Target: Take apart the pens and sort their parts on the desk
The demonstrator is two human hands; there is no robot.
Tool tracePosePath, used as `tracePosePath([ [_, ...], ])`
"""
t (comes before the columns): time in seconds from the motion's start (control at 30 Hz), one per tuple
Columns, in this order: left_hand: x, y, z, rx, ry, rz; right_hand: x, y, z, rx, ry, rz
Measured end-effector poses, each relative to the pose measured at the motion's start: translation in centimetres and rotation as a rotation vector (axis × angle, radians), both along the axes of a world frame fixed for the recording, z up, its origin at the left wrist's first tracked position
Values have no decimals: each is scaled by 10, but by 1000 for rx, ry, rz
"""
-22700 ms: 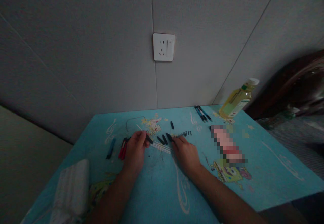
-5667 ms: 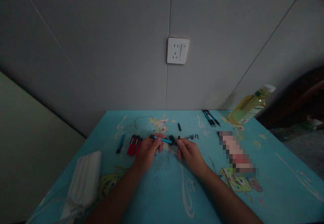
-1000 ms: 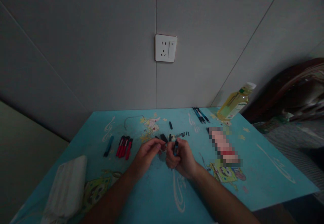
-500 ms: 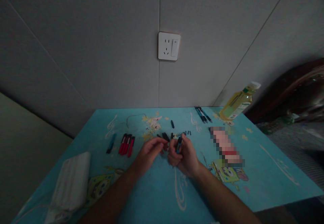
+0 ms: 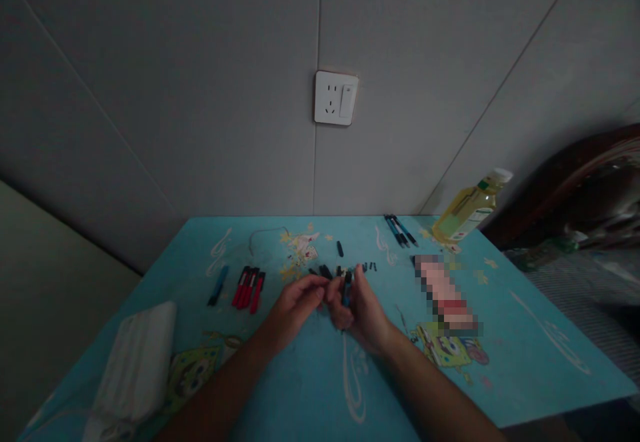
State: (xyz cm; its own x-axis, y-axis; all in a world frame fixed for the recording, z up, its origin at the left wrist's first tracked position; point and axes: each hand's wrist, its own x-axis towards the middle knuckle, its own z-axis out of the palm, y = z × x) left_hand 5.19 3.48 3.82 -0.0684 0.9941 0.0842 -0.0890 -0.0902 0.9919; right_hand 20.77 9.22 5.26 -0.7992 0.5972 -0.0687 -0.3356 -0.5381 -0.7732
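Observation:
My right hand point(image 5: 367, 319) is closed around a blue and black pen point(image 5: 347, 289), which points up between thumb and fingers. Beside it, my left hand point(image 5: 294, 305) has its thumb and forefinger pinched together, meeting the right fingertips; whatever sits in that pinch is too small to make out. Just beyond the hands lie black pen parts point(image 5: 326, 272), partly hidden by the fingers. Several small black pieces point(image 5: 370, 267) are lined up behind the right hand. A single dark piece point(image 5: 340, 249) rests farther back.
Left of my hands are several red barrels point(image 5: 249, 289) and a blue barrel point(image 5: 219, 285). Blue-black pens point(image 5: 400, 231) lie at the back, near a tilted-looking bottle of yellow liquid point(image 5: 465, 212). A blurred pink item point(image 5: 445, 289) is at right, a white case point(image 5: 137, 355) at left.
My hands have drawn slightly closer, and the right hand with the pen has shifted a little left, towards the left fingertips. The camera view has tilted slightly.

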Motion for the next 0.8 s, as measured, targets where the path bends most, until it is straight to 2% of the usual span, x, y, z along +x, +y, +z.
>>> tracePosePath([
  [0.13, -1, 0, 3, 61, 0, 69, -7, 0, -10, 88, -130, -89],
  [0.3, -1, 1, 3, 85, 40, 148, -11, 1, -20, 373, -226, -141],
  [0.47, -6, 7, -1, 29, -48, 326, -7, 3, -18, 562, -351, -181],
  [0.63, -11, 10, 2, 90, -151, 420, -3, 3, -12, 875, -458, -199],
  [0.7, -11, 10, 2, 100, -189, 422, -5, 0, -11, 915, -442, -181],
  [0.8, -11, 11, 2, 117, -235, 417, -6, -3, -11, 891, -479, -196],
])
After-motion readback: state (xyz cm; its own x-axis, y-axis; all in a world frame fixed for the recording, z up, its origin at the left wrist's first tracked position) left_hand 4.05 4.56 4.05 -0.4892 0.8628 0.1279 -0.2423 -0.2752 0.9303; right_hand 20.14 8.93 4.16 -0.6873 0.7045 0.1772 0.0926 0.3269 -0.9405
